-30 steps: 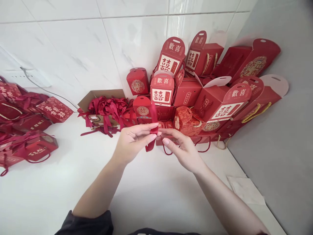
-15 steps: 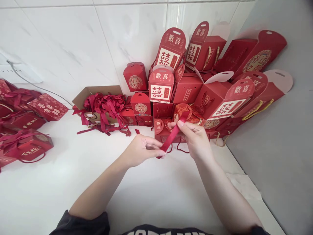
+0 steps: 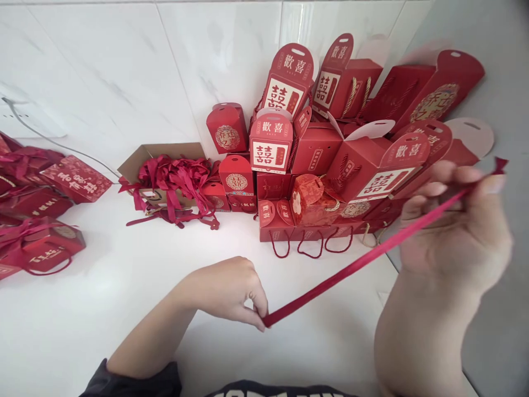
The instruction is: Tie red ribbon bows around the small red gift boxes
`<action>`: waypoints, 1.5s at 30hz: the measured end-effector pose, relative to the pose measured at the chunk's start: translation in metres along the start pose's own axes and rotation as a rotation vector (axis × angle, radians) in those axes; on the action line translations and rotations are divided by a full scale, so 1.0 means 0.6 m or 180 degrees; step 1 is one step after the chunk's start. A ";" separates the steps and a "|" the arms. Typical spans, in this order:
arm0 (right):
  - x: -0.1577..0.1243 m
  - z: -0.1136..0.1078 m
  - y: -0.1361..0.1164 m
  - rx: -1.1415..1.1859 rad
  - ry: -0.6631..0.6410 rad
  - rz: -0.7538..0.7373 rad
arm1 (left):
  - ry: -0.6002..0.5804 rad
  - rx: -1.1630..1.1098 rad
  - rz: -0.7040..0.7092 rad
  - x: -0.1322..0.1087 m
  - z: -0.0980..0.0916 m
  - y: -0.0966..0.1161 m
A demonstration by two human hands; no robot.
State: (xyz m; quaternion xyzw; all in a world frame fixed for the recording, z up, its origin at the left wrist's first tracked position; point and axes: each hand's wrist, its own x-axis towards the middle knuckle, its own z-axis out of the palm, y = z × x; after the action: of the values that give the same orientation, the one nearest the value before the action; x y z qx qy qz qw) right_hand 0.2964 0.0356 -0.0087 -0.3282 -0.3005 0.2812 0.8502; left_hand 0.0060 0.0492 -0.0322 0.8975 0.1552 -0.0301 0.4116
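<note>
Got a red ribbon (image 3: 367,256) pulled tight between my hands, up above the counter (image 3: 314,342). My left hand (image 3: 223,289) pinches one end between narrowly closed fingers, my right hand (image 3: 454,226) pinches the other, and a pile of red gift boxes (image 3: 309,149) sits behind.
</note>
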 end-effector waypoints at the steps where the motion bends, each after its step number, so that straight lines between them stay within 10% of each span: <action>1: 0.006 -0.005 -0.009 0.0253 0.0052 0.0047 | -0.0044 0.0035 -0.0107 0.002 -0.004 -0.008; 3: 0.013 -0.014 -0.025 0.0631 0.0080 0.0180 | 0.0327 0.0011 -0.0450 0.013 -0.016 -0.029; 8: -0.004 -0.014 -0.044 0.0288 -0.0103 0.0222 | 0.2722 0.0840 -0.0941 0.083 -0.038 -0.095; 13: -0.016 -0.011 -0.050 -0.0071 -0.0434 0.0041 | 0.2426 0.1085 -0.0816 0.131 -0.038 -0.150; 18: -0.013 -0.027 -0.054 -0.0594 -0.0627 -0.0079 | 0.1901 0.0755 -0.0334 0.089 -0.045 -0.158; 25: -0.065 -0.033 0.019 -0.0976 -0.1703 0.1760 | 0.1087 0.0201 -0.0161 0.013 -0.024 -0.113; 37: -0.210 -0.030 0.134 -0.1258 -0.1944 0.2242 | 0.1507 -0.0042 -0.0265 0.009 0.008 -0.091; 45: -0.216 -0.044 0.135 -0.1836 -0.1996 0.1520 | 0.1609 0.0069 -0.0323 0.014 0.014 -0.092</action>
State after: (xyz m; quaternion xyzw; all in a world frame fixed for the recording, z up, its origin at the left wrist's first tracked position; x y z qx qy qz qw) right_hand 0.2064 -0.0114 -0.1261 -0.5096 -0.5242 0.4590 0.5048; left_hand -0.0024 0.0787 -0.0796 0.8720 0.2976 0.1729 0.3480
